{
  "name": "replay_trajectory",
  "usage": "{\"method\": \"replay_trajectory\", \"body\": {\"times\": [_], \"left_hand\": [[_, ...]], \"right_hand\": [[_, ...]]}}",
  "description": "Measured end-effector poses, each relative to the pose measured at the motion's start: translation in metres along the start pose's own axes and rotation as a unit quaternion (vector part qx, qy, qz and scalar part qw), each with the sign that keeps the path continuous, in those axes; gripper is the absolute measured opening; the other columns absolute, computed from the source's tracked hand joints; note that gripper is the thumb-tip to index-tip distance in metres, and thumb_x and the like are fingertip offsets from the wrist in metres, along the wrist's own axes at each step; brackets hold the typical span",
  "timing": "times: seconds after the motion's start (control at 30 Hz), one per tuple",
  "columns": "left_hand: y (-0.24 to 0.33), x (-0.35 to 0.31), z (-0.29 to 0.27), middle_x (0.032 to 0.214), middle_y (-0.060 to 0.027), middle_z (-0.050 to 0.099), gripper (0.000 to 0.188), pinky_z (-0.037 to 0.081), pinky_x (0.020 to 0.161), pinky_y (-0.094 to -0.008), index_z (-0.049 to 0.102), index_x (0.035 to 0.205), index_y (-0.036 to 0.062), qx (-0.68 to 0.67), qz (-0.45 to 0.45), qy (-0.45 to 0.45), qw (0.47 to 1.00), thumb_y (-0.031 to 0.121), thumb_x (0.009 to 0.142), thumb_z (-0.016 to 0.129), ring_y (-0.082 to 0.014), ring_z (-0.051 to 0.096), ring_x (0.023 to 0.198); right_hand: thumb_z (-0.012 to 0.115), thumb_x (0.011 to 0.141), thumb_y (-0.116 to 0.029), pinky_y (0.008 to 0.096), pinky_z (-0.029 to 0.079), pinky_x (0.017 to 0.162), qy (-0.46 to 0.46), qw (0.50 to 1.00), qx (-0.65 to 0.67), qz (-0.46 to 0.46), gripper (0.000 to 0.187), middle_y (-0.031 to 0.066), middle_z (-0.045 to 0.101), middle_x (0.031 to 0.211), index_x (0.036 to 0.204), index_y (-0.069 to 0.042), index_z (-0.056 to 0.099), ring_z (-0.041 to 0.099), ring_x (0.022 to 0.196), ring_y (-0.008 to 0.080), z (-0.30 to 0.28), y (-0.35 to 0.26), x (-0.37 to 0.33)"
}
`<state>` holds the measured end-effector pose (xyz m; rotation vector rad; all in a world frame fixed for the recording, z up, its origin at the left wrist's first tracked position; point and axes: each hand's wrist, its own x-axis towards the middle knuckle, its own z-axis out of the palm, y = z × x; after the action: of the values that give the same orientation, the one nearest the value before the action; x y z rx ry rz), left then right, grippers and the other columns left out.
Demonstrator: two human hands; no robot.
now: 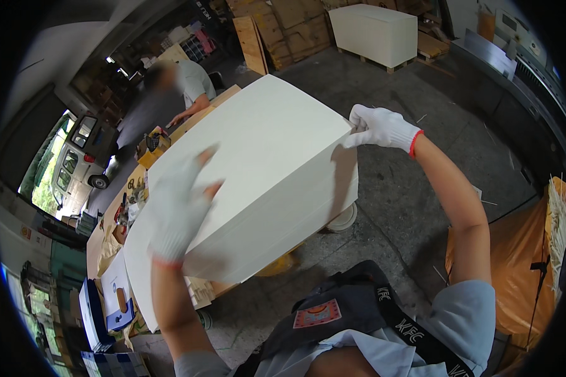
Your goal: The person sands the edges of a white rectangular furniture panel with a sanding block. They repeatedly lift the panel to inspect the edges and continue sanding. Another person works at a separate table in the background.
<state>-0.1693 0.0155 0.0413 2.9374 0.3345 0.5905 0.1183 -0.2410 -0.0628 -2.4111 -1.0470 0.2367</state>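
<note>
A tall stack of large white paper sheets (264, 138) lies on a table in front of me. My left hand (181, 210), in a white knit glove with bare fingertips showing, is over the near left part of the stack. It is blurred by motion, but its fingers are apart and hold nothing; whether it touches the top sheet I cannot tell. My right hand (380, 127), in a white glove with a red cuff, pinches the paper at the stack's right corner. How many sheets are between its fingers is hidden.
Tools and a yellow box (152, 148) line the table's left side. Beyond it a person (192, 85) leans over the table. Another white stack (374, 38) stands on a pallet at the back. An orange-covered bundle (506, 264) is at my right, and a round tub (344, 220) beneath the stack's edge.
</note>
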Motion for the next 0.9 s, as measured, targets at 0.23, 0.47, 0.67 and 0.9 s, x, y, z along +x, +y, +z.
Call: {"method": "replay_trajectory", "body": {"times": [0.23,0.47,0.67,0.9], "left_hand": [[-0.109,0.192,0.138,0.133,-0.0263,0.056,0.063,0.043,0.102,-0.0443,0.055,0.132,-0.0005,0.103,0.022,-0.047,0.993,0.052,0.096,0.051,-0.0402,0.053,0.124],[-0.164,0.254,0.173,0.126,-0.0313,0.059,0.067,0.042,0.102,-0.0484,0.058,0.124,-0.0024,0.101,-0.122,-0.097,0.983,0.056,0.098,0.04,-0.0441,0.055,0.122],[-0.205,0.286,0.207,0.128,-0.0271,0.06,0.069,0.042,0.103,-0.0502,0.059,0.126,0.0029,0.134,-0.116,-0.104,0.979,0.06,0.099,0.032,-0.0445,0.056,0.121],[-0.217,0.279,0.198,0.127,-0.0208,0.062,0.057,0.042,0.101,-0.0479,0.058,0.132,0.0125,0.158,-0.081,-0.086,0.98,0.055,0.099,0.039,-0.0431,0.055,0.12]], "right_hand": [[0.07,0.086,-0.037,0.0441,0.05,0.068,0.078,0.98,-0.137,-0.119,0.033,0.0125,0.064,0.075,0.097,-0.009,0.056,0.066,0.074,0.0303,0.005,0.004,0.018],[0.072,0.084,-0.036,0.0403,0.048,0.058,-0.002,0.995,-0.076,-0.061,0.031,0.0067,0.06,0.066,0.085,-0.01,0.056,0.063,0.059,0.023,-0.006,-0.009,0.017],[0.075,0.079,-0.039,0.0381,0.047,0.056,-0.024,0.993,-0.092,-0.065,0.034,0.0042,0.059,0.064,0.082,-0.011,0.058,0.062,0.056,0.0204,-0.014,-0.007,0.016],[0.077,0.077,-0.038,0.0364,0.048,0.058,-0.081,0.995,-0.047,-0.04,0.032,0.004,0.06,0.068,0.082,-0.011,0.06,0.061,0.058,0.0183,-0.022,-0.01,0.025]]}}
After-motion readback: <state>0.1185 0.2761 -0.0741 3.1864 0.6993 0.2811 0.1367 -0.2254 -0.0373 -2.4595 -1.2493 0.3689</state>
